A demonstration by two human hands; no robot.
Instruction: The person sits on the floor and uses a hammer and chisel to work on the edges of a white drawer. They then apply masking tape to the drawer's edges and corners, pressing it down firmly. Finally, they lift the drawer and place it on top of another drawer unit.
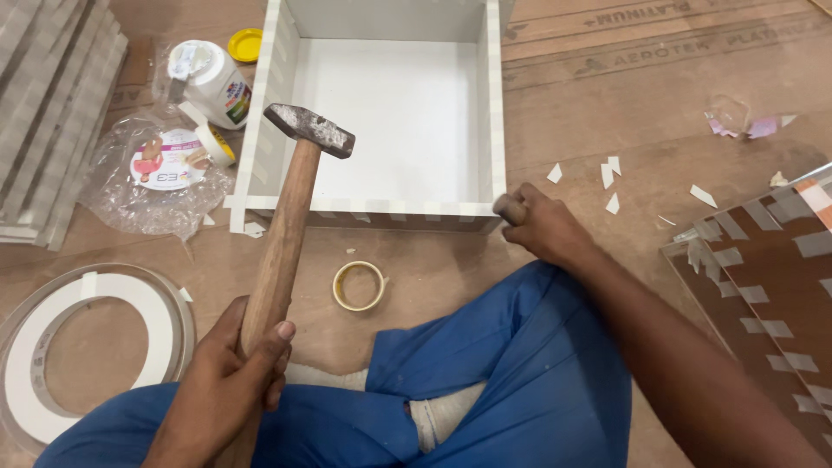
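Observation:
My left hand (234,377) grips the wooden handle of a hammer (286,217), whose steel head is raised over the near left wall of a white open-topped box (260,130). The box lies on brown board flooring, with strips of tape across its joints. My right hand (537,225) rests at the box's near right corner, fingers curled with the thumb against the corner; whether it holds something small I cannot tell. My blue-trousered legs are crossed below.
A small roll of masking tape (359,286) lies in front of the box. A white glue bottle (208,82), yellow cap (246,44) and plastic bag (156,178) sit left. White rings (52,338) lie lower left, taped clear panel (763,277) right, stacked boards (52,113) far left.

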